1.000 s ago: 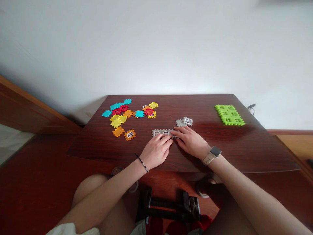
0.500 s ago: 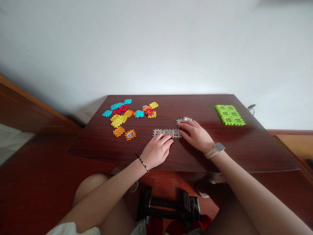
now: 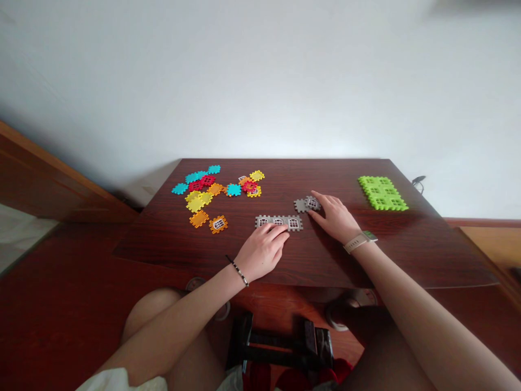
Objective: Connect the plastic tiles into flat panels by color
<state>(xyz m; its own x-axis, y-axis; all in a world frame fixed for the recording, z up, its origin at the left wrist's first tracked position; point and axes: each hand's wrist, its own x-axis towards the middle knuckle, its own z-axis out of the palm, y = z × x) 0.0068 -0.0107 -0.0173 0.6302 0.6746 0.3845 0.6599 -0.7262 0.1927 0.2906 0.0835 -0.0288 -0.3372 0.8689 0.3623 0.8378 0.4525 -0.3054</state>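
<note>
My left hand [image 3: 260, 252] lies palm down with its fingers stretched over the near side of a strip of three joined grey puzzle tiles [image 3: 293, 222] with white window inserts. The fingertips partly cover the left and middle windows. Behind the strip's right end, my right hand [image 3: 337, 217] has its thumb and index finger at opposite edges of a grey window tile [image 3: 312, 203]. That tile overlaps a plain grey tile [image 3: 300, 206] on its left. Both loose grey tiles lie on the table, apart from the strip.
A green panel of joined window tiles [image 3: 381, 193] lies at the table's right. To the left are scattered turquoise [image 3: 214, 169], red [image 3: 208, 180], yellow [image 3: 195, 204] and orange tiles [image 3: 199, 219]. An orange window tile [image 3: 218, 224] lies nearest the strip. A wall stands behind the table [image 3: 171, 247].
My right hand has shifted right and drawn back, uncovering the grey window tile and plain grey tile; its wrist has turned. My left hand stays on the strip.
</note>
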